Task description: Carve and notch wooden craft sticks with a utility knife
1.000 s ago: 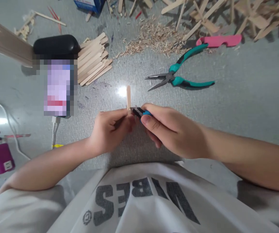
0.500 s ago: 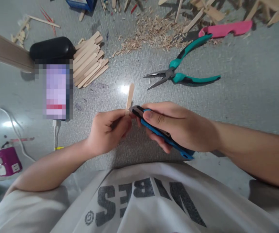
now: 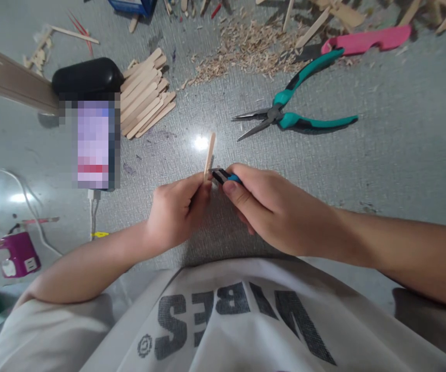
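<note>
Between the thumb and fingers of my left hand is the lower end of a wooden craft stick, which points away from me and leans slightly right. My right hand is closed around a blue and black utility knife, its thumb lying along the body. The knife's tip meets the right edge of the stick just above my left fingers. Most of the knife's handle is hidden inside my right hand. Beyond my hands lie spread needle-nose pliers with teal and black grips.
A stack of craft sticks lies left of centre, beside a black case and a phone on a cable. Wood shavings and a pink-handled knife are at the back. A purple adapter sits at left.
My right hand has rolled over, so the knife's handle, visible before, is now mostly covered. The craft stick has turned more edge-on. The whole view has shifted slightly.
</note>
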`<state>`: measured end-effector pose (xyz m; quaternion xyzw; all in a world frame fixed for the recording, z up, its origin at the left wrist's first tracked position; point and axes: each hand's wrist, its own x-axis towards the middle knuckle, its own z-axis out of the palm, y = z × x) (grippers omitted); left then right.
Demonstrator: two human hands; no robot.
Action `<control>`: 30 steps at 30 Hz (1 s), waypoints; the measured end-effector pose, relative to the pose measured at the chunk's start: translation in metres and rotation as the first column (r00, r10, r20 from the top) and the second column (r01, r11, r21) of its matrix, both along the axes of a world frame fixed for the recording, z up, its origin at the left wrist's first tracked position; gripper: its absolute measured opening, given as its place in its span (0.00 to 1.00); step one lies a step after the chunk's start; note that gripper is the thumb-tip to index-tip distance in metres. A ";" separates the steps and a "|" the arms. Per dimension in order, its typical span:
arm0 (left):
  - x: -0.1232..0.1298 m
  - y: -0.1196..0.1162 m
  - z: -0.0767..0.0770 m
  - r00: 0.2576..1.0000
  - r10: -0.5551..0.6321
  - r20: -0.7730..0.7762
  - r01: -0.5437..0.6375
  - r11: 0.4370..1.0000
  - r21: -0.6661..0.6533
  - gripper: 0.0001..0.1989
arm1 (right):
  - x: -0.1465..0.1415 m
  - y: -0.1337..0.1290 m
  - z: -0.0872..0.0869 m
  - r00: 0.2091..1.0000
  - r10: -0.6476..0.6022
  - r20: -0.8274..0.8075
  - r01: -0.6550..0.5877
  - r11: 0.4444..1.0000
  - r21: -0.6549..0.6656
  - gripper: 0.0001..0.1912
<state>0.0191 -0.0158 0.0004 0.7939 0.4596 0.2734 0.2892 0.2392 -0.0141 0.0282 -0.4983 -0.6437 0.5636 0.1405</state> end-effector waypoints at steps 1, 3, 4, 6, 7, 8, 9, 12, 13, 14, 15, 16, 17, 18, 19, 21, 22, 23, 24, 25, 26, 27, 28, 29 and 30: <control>0.000 0.000 -0.002 1.000 -0.014 -0.013 0.014 0.999 0.048 0.13 | -0.001 0.000 0.000 1.000 -0.005 0.004 0.005 1.000 -0.005 0.17; 0.000 0.000 -0.005 0.998 -0.036 -0.046 0.042 0.990 0.136 0.13 | -0.002 0.001 -0.002 1.000 -0.017 0.006 0.017 0.999 -0.027 0.17; 0.000 0.000 -0.006 0.997 -0.043 -0.060 0.053 0.984 0.168 0.13 | -0.003 0.001 -0.003 1.000 -0.020 0.001 0.020 0.999 -0.039 0.18; 0.000 0.000 -0.008 0.997 -0.048 -0.063 0.059 0.981 0.185 0.14 | -0.005 0.002 -0.006 0.999 -0.034 -0.020 0.033 0.998 -0.051 0.18; 0.001 0.001 -0.007 0.998 -0.046 -0.053 0.054 0.984 0.167 0.15 | -0.005 0.003 -0.008 0.998 -0.043 -0.037 0.041 0.997 -0.059 0.19; 0.001 0.001 -0.007 0.999 -0.037 -0.040 0.042 0.990 0.133 0.16 | -0.005 0.003 -0.008 0.997 -0.051 -0.057 0.047 0.996 -0.078 0.19; 0.001 0.001 -0.005 0.999 -0.027 -0.025 0.029 0.996 0.086 0.16 | -0.005 0.005 -0.008 0.995 -0.057 -0.081 0.048 0.993 -0.112 0.19; 0.001 0.004 0.001 1.000 0.002 0.004 -0.002 0.997 -0.076 0.17 | -0.004 0.008 -0.007 0.980 -0.092 -0.177 0.042 0.963 -0.267 0.19; 0.001 0.005 0.002 1.000 0.009 0.016 -0.007 0.993 -0.117 0.17 | -0.004 0.009 -0.006 0.971 -0.111 -0.211 0.040 0.948 -0.316 0.19; 0.002 0.005 0.004 0.999 0.012 0.032 -0.008 0.989 -0.148 0.17 | -0.003 0.010 -0.006 0.961 -0.135 -0.241 0.042 0.933 -0.357 0.19; 0.002 0.006 0.005 0.999 0.015 0.052 -0.006 0.986 -0.168 0.17 | -0.003 0.011 -0.005 0.951 -0.158 -0.264 0.045 0.920 -0.390 0.19; 0.002 0.006 0.005 0.997 0.015 0.073 -0.002 0.983 -0.181 0.17 | -0.002 0.012 -0.005 0.943 -0.177 -0.283 0.044 0.906 -0.422 0.19; 0.003 0.007 0.006 0.996 0.014 0.093 0.004 0.982 -0.191 0.17 | -0.001 0.012 -0.005 0.935 -0.193 -0.299 0.039 0.891 -0.453 0.18; 0.003 0.007 0.006 0.994 0.012 0.108 0.010 0.980 -0.199 0.17 | -0.001 0.013 -0.004 0.928 -0.206 -0.312 0.032 0.875 -0.483 0.18; 0.003 0.007 0.007 0.993 0.013 0.117 0.011 0.979 -0.204 0.17 | -0.001 0.013 -0.004 0.923 -0.216 -0.319 0.027 0.862 -0.507 0.18; 0.004 0.007 0.007 0.992 0.020 0.126 0.008 0.976 -0.218 0.17 | -0.001 0.015 -0.002 0.918 -0.228 -0.324 0.018 0.840 -0.542 0.18; 0.004 0.007 0.008 0.991 0.023 0.128 0.007 0.973 -0.230 0.17 | -0.001 0.015 -0.001 0.917 -0.233 -0.323 0.016 0.831 -0.556 0.18; 0.004 0.007 0.008 0.991 0.028 0.132 0.005 0.970 -0.242 0.17 | 0.000 0.016 0.000 0.917 -0.236 -0.323 0.013 0.824 -0.567 0.18; 0.004 0.007 0.009 0.990 0.033 0.140 0.004 0.967 -0.254 0.17 | 0.000 0.016 0.001 0.917 -0.232 -0.323 0.004 0.817 -0.577 0.18; 0.004 0.007 0.009 0.988 0.037 0.150 0.004 0.965 -0.264 0.17 | 0.000 0.017 0.001 0.920 -0.222 -0.322 -0.006 0.816 -0.578 0.18; 0.004 0.006 0.009 0.987 0.040 0.158 0.004 0.963 -0.269 0.17 | 0.001 0.016 0.001 0.928 -0.202 -0.314 -0.008 0.830 -0.558 0.18; 0.003 0.006 0.009 0.986 0.044 0.161 0.000 0.964 -0.265 0.17 | 0.001 0.016 0.000 0.942 -0.166 -0.293 -0.003 0.865 -0.501 0.18; 0.003 0.005 0.008 0.986 0.047 0.159 -0.005 0.967 -0.255 0.17 | 0.001 0.014 0.000 0.959 -0.124 -0.255 0.012 0.915 -0.402 0.17; 0.003 0.005 0.008 0.988 0.050 0.148 -0.014 0.971 -0.240 0.17 | 0.001 0.013 -0.001 0.975 -0.085 -0.205 0.028 0.963 -0.269 0.17; 0.003 0.004 0.007 0.990 0.055 0.133 -0.024 0.975 -0.222 0.17 | 0.001 0.011 -0.002 0.987 -0.057 -0.149 0.038 0.992 -0.123 0.17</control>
